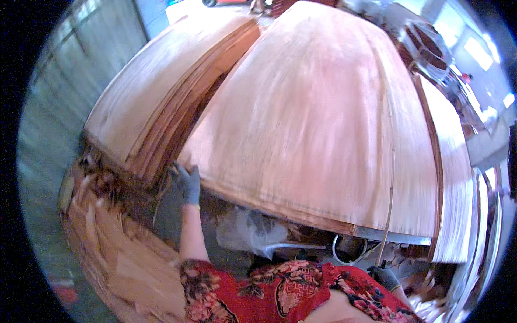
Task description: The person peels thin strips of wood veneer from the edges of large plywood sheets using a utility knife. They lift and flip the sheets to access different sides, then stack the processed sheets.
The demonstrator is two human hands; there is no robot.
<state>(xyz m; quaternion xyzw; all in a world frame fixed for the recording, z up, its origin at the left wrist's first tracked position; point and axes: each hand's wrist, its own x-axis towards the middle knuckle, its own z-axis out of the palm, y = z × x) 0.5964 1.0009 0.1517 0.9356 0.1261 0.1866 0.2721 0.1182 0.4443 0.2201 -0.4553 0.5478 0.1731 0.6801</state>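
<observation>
A wide stack of pale, pinkish wood veneer sheets (301,113) lies in front of me. My left hand (187,184), in a grey glove, is at the stack's near left corner. Its fingers close on the edge of a veneer sheet there, though blur hides the fingertips. Low on the right, my right hand (385,276) wears a dark glove and is closed round the lower end of a long thin stick (392,183). That stick runs up across the right part of the top sheet.
Another veneer stack (161,70) with ragged brown edges stands on the left. On the right is a narrower pale stack (452,161). Torn veneer scraps (124,258) heap up at lower left. Clear plastic sheeting (250,231) hangs below the middle stack. A corrugated wall (81,70) rises at far left.
</observation>
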